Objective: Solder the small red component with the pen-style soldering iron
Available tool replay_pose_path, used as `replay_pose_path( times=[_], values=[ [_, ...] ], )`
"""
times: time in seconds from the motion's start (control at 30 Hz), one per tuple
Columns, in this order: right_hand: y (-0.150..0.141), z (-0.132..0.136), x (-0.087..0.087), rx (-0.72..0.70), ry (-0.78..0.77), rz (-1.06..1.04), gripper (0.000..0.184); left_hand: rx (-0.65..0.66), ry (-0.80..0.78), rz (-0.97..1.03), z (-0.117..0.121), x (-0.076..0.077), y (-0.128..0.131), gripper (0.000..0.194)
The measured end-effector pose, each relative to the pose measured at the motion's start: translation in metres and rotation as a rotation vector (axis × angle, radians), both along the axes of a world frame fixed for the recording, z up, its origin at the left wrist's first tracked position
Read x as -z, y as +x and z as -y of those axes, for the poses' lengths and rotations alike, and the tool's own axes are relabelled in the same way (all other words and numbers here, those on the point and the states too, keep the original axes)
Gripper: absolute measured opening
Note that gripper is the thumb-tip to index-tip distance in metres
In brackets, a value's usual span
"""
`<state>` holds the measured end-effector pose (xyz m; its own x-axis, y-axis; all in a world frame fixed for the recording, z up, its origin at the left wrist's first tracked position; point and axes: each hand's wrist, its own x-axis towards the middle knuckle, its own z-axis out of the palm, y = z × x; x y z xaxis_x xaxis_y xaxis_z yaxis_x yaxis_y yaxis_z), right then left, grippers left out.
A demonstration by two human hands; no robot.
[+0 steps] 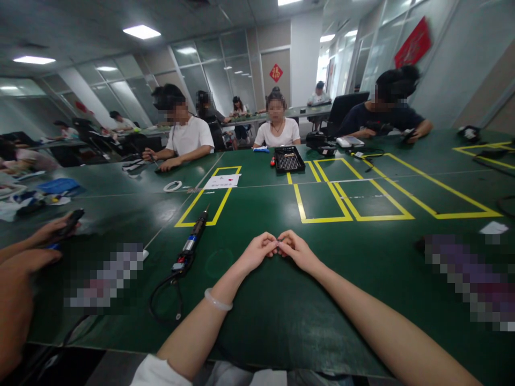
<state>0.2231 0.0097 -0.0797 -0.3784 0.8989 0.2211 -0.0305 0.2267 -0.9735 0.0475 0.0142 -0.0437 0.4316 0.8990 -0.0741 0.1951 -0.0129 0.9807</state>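
Two bare hands meet in my head view: the left hand (pixel 256 252) and right hand (pixel 300 253) are closed, pinching a small dark piece (pixel 279 245) between their fingertips, too hidden for me to tell its long axis. Left of the left hand, the nearer one, an electric screwdriver (pixel 190 244) lies with its tip pointing away from me, slightly rightward. Both forearms angle inward over the green tabletop (pixel 277 321).

Left of the long green-topped table (pixel 249 300), the picture's edge cuts off the bare-armed co-worker (pixel 16 289); you can't make out the tiny item (pixel 278 245) between your fingertips.
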Motion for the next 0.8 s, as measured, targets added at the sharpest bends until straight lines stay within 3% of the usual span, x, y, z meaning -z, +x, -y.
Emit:
replay_pose_path(
  times=[0.47, 0.8],
  values=[
    [0.001, -0.001, -0.003, 0.105, 0.095, 0.126, 0.017, 0.009, 0.32, -0.186, 0.006, -0.009, -0.002, 0.015],
    [0.002, -0.002, -0.002, 0.13, 0.113, 0.169, 0.019, 0.006, 0.383, -0.231, 0.006, -0.011, -0.003, 0.011]
  ],
)
